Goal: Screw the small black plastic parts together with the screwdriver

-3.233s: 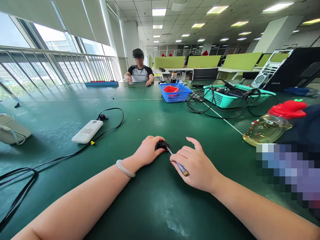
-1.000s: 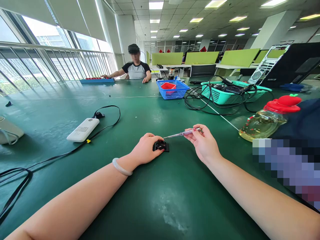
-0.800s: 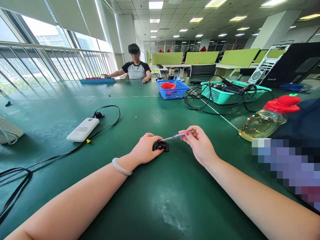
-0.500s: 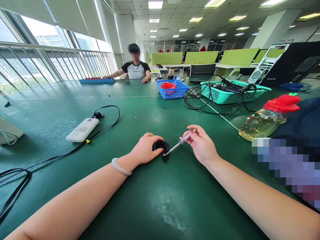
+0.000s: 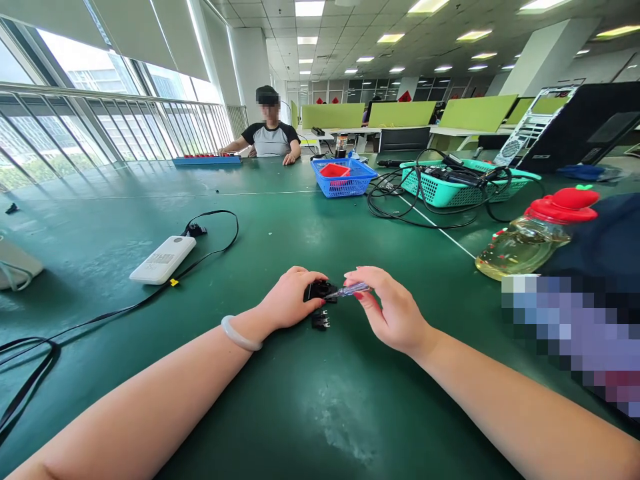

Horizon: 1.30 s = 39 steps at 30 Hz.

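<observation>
On the green table, my left hand (image 5: 291, 297) is closed around a small black plastic housing (image 5: 320, 291), its thumb and fingers on either side. My right hand (image 5: 393, 307) grips a screwdriver (image 5: 351, 289) with a clear, purplish handle. The driver lies nearly level, and its tip reaches the housing near my left thumb. Just below the housing sits a loose black piece with metal prongs (image 5: 321, 320), touched by neither hand. My fingers hide part of the housing.
A white power bank (image 5: 164, 260) with a black cable lies left. Further off are a blue basket (image 5: 344, 180), a teal basket (image 5: 450, 190) with cables, and a red-lidded bottle (image 5: 533, 240) at right. Across the table sits a person (image 5: 273, 137) beside a blue tray (image 5: 207, 160).
The screwdriver has tilted flatter, its tip shifting from the pronged piece up to the housing. The pronged piece has turned and slid slightly left. Across the table, the blue tray has moved right.
</observation>
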Tool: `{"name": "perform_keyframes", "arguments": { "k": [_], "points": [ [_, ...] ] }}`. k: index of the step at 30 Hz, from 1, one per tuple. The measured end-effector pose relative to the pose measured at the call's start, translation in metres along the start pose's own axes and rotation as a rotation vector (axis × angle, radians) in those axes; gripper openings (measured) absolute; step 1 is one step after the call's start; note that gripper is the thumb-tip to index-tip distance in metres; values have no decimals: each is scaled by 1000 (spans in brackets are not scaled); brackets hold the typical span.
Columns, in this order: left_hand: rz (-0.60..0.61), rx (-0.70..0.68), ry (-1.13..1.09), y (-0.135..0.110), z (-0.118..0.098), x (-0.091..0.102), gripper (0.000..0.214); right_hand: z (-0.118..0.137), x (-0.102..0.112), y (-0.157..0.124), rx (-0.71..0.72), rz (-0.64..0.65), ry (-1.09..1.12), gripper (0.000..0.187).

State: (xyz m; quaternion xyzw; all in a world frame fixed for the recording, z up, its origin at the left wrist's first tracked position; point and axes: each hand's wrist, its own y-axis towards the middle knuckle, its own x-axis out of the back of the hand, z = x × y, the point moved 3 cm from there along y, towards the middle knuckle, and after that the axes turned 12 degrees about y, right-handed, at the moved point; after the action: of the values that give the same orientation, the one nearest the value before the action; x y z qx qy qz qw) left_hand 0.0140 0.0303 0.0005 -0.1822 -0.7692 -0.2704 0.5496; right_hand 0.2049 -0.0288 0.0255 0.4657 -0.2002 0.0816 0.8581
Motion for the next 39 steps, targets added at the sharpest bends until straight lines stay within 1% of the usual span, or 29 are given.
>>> {"name": "perform_keyframes", "arguments": {
  "k": [3, 6, 10, 18, 24, 29, 36, 39],
  "points": [
    [8, 0, 2, 1, 0, 0, 39, 6, -1, 1, 128, 49, -60, 39],
    [14, 0, -1, 1, 0, 0, 39, 7, 1, 1, 174, 17, -92, 40],
    [13, 3, -6, 1, 0, 0, 40, 6, 4, 2, 154, -21, -142, 36],
    [6, 6, -8, 1, 1, 0, 39, 8, 3, 2, 149, 13, -203, 29],
    [8, 12, -9, 1, 2, -1, 40, 7, 3, 2, 137, -25, -241, 26],
    [3, 12, -4, 1, 3, -2, 40, 5, 2, 2, 100, 11, -243, 32],
    [12, 53, -9, 1, 1, 2, 39, 14, -1, 5, 167, 128, -173, 45],
    [21, 69, -8, 1, 1, 3, 40, 13, 0, 4, 177, 99, -166, 45]
  ]
}}
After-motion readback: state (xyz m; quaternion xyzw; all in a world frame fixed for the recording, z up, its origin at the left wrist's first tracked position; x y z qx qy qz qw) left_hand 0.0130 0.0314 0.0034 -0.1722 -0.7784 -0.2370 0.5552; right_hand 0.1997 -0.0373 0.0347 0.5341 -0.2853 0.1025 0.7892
